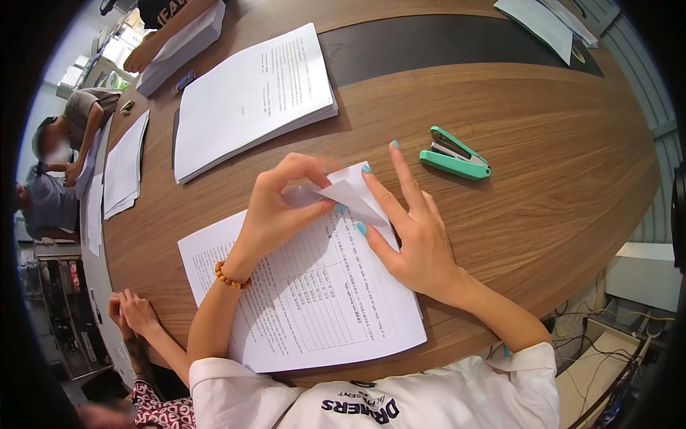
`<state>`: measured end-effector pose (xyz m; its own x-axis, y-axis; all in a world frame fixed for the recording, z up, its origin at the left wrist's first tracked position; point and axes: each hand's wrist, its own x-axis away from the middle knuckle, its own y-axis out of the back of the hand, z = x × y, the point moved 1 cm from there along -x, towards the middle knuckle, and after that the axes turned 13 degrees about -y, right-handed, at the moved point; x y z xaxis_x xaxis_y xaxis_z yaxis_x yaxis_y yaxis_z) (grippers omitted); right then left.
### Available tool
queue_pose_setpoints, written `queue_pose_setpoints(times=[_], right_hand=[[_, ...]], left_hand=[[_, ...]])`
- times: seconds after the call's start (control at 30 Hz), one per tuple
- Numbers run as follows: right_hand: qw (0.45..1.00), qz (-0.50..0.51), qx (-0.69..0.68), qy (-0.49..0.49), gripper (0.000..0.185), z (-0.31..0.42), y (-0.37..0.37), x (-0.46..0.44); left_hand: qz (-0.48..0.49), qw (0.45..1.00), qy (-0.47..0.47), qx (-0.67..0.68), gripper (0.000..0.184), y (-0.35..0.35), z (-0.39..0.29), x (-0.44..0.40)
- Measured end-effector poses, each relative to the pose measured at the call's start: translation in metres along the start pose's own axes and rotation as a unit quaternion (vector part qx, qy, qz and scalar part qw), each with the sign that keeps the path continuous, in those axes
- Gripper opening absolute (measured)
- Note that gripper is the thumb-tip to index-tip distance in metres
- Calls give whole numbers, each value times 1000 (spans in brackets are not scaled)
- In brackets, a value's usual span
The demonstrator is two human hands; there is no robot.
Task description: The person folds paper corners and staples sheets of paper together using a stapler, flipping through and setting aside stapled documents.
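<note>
At the centre of the frame, pinches the turned-up corner of a white sheet printed with black text and a ruled table between thumb and forefinger of the bare left hand, grip closed on the paper. Wears a bracelet of round brown beads on that wrist. Just right of the fold, spreads the fingers of the bare right hand, grip released, thumb and forefinger close to the flap; cannot tell whether pressing on it. Has the rest of the sheet spread across the lower centre of the frame, on a brown wood-grain desk. Right of the right hand and apart from it, has a mint-green stapler lying with its arm raised. Toward the upper left, has a thick stack of white printed paper, with a small dark blue object near its corner. At upper right, loose white papers by a long dark panel. At lower left, another person's joined hands by the desk edge.
</note>
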<state>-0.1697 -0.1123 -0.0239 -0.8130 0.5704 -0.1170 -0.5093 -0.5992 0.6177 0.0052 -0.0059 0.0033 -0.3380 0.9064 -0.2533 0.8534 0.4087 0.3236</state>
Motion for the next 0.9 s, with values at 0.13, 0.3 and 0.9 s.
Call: queue_pose_setpoints(times=[0.13, 0.3, 0.9], right_hand=[[1000, 16, 19, 13, 55, 1, 2, 0], [999, 14, 34, 22, 52, 1, 1, 0], [999, 15, 28, 5, 57, 2, 2, 0]], left_hand=[[29, 992, -93, -80, 24, 0, 1, 1], [36, 991, -99, -76, 23, 1, 3, 2], [25, 997, -47, -63, 20, 2, 5, 3]])
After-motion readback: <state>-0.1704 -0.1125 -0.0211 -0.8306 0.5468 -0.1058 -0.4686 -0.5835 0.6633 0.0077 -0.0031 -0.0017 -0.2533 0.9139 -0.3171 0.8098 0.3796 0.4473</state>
